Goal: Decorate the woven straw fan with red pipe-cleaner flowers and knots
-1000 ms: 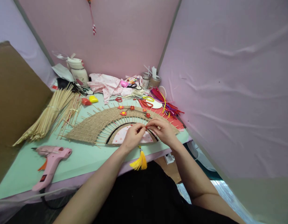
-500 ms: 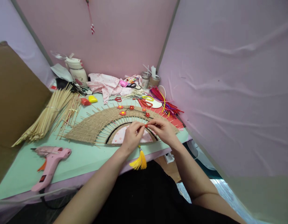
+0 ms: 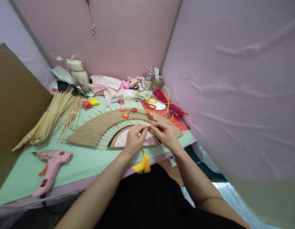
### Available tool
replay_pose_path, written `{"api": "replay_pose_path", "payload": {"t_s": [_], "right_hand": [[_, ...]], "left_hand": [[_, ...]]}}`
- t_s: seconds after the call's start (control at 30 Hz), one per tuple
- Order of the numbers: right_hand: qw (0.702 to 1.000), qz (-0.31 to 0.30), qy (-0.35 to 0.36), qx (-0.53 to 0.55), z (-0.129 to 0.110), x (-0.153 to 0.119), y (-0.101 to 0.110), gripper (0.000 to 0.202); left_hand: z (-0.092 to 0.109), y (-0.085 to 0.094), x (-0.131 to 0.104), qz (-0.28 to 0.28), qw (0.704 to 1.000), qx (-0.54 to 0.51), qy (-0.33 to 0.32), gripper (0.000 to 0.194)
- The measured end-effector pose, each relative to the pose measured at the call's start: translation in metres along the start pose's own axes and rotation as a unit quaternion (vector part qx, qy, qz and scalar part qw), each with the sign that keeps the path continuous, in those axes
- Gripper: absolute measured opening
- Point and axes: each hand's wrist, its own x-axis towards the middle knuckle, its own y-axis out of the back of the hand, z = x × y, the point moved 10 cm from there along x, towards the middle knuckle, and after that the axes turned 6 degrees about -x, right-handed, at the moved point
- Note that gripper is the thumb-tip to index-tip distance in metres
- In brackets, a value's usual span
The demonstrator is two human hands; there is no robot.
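My left hand (image 3: 136, 137) and my right hand (image 3: 165, 134) meet above the lower part of a fan (image 3: 90, 133) woven over thin sticks. Between the fingertips of both hands is a small red piece of clay (image 3: 149, 128), mostly covered by the fingers. Both hands are closed in a pinch. Red flowers (image 3: 125, 115) with yellow or dark centres and a dark branch decorate the fan's upper band. Its inner half-circle is pink dotted cloth (image 3: 120, 138) edged in black. A yellow tassel (image 3: 143, 163) hangs from the bottom over the table edge.
A pink glue gun (image 3: 52, 168) lies at the front left. Bundled bamboo sticks (image 3: 46, 122) rest by a cardboard panel (image 3: 18, 101). Behind the fan are red and yellow clay packs (image 3: 94, 101), scissors (image 3: 151, 105), pipe cleaners (image 3: 173, 109), folded cloth (image 3: 106, 85) and a bottle (image 3: 79, 74).
The hands stay pinched together over the fan, with the fingertips shifting slightly around the red piece. The rest of the table looks the same.
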Motion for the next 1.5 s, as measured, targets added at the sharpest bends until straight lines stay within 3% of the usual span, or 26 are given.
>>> {"api": "replay_pose_path", "payload": {"t_s": [0.17,0.37,0.57,0.83,0.97,1.1,1.2,1.5], "right_hand": [[0.999,0.033,-0.023,0.023,0.005,-0.002,0.004,0.02],[0.992,0.042,-0.05,0.105,0.007,-0.005,-0.007,0.017],[0.993,0.014,-0.056,0.1,0.005,-0.004,-0.01,0.014],[0.997,-0.037,-0.071,-0.008,0.011,-0.004,-0.005,0.016],[0.996,-0.036,-0.064,-0.05,0.01,-0.002,-0.004,0.015],[0.994,-0.004,-0.089,0.057,0.013,-0.001,-0.004,0.023],[0.992,0.011,-0.091,0.084,0.013,-0.001,-0.007,0.024],[0.99,0.015,-0.093,0.103,0.017,-0.001,-0.016,0.021]], "left_hand": [[-0.001,0.008,0.0,0.036,0.999,0.015,-0.008,0.014],[0.005,0.009,-0.002,0.049,0.997,0.042,-0.032,0.013],[0.014,0.004,-0.005,0.029,0.989,0.113,-0.087,0.013],[0.02,-0.021,-0.013,-0.061,0.961,0.218,-0.158,0.019],[0.015,-0.022,-0.011,-0.067,0.969,0.195,-0.134,0.019],[0.002,0.0,-0.003,0.01,0.995,0.088,-0.045,0.015],[-0.005,0.011,0.0,0.049,0.998,0.026,-0.003,0.014],[0.002,0.01,0.0,0.043,0.998,0.031,-0.022,0.014]]}}
